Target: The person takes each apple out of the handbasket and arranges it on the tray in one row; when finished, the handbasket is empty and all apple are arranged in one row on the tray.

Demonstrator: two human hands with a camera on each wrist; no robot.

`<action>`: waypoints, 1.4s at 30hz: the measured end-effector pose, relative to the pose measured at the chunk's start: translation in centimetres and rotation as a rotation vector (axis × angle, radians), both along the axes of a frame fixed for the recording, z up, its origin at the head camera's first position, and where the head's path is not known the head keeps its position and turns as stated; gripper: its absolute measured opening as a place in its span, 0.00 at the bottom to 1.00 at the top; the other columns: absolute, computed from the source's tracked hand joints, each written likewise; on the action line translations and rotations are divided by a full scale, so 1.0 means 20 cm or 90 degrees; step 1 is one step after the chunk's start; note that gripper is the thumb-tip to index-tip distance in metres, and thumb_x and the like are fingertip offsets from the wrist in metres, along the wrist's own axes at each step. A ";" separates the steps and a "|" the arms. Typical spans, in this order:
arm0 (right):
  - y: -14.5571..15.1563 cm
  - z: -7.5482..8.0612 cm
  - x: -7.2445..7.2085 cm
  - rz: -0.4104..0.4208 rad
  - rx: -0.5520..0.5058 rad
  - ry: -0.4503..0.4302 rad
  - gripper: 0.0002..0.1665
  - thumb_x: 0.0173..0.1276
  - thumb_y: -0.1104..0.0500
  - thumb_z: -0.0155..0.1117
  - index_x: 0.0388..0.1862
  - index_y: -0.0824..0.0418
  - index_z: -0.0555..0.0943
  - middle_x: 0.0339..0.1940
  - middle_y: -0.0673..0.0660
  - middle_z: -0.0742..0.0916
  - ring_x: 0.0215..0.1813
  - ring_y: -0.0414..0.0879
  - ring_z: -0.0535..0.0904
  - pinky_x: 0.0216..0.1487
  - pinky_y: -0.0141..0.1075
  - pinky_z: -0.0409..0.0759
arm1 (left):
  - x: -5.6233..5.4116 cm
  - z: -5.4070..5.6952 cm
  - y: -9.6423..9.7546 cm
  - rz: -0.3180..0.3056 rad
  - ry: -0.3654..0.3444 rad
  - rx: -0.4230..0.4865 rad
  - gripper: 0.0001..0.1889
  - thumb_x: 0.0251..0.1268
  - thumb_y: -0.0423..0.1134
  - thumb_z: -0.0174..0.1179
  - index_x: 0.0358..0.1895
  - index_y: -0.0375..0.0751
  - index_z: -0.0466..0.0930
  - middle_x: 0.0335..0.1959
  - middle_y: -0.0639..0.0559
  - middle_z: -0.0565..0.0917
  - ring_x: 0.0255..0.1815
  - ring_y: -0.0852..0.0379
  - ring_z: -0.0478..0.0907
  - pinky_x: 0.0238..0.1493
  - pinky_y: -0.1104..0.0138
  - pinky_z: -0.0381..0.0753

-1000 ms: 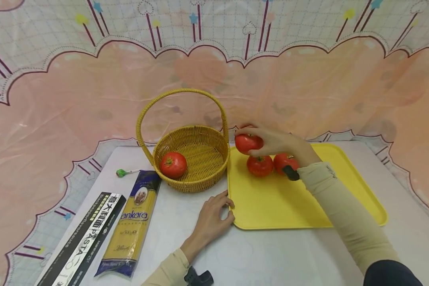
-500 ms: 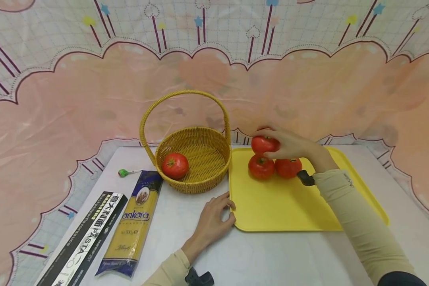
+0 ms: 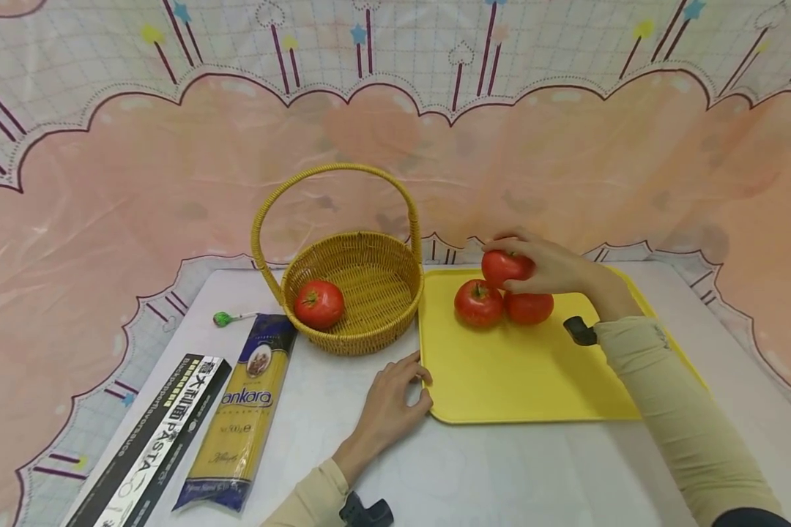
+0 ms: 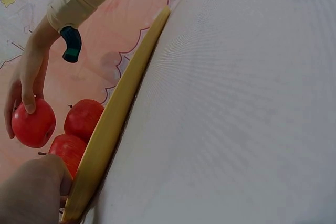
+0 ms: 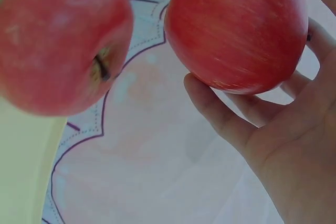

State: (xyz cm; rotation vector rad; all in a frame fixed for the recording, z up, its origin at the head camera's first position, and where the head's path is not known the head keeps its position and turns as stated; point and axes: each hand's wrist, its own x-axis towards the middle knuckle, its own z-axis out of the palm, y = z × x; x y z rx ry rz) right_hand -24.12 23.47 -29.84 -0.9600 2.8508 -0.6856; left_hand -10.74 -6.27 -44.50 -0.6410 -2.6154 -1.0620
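My right hand (image 3: 556, 269) grips a red apple (image 3: 503, 268) from above, fingers and thumb spread round its sides. It is above the back part of the yellow tray (image 3: 521, 380). Just below are two more apples, a left one (image 3: 478, 304) and a right one (image 3: 530, 309), side by side on the tray; the held apple partly overlaps the right one. In the right wrist view, the gripped apple (image 5: 236, 32) hangs apart from a nearer apple (image 5: 58, 40) with a dark stem. My left hand (image 3: 392, 406) holds the tray's left rim, thumb and curved forefinger at the edge.
Left of the tray stands a yellow wicker basket (image 3: 379, 293) with a tall handle, one red fruit (image 3: 319, 304) inside. Farther left lie a yellow-blue pasta packet (image 3: 237, 417), a black-and-white pasta box (image 3: 154, 439) and a green-headed lollipop (image 3: 224, 319). A patterned curtain (image 3: 567, 161) hangs behind the table.
My right hand has carried its apple rightward, from near the basket's side of the tray to above the right-hand apple. My left hand stays at the tray's rim.
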 end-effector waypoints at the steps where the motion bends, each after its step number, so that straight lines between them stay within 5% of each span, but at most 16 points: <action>1: 0.01 0.00 0.00 -0.003 -0.001 0.002 0.36 0.55 0.56 0.69 0.64 0.49 0.70 0.67 0.55 0.67 0.61 0.53 0.69 0.58 0.53 0.72 | 0.00 0.00 0.00 0.000 0.001 0.001 0.07 0.51 0.36 0.59 0.34 0.52 0.78 0.60 0.50 0.78 0.46 0.57 0.77 0.43 0.64 0.70; 42: 0.35 -0.07 0.10 -0.108 -0.009 -0.030 0.35 0.56 0.56 0.70 0.64 0.54 0.70 0.67 0.60 0.65 0.61 0.62 0.68 0.57 0.61 0.69 | -0.01 -0.01 0.00 0.001 0.008 0.007 0.08 0.50 0.35 0.59 0.34 0.52 0.79 0.60 0.50 0.79 0.48 0.56 0.78 0.43 0.64 0.70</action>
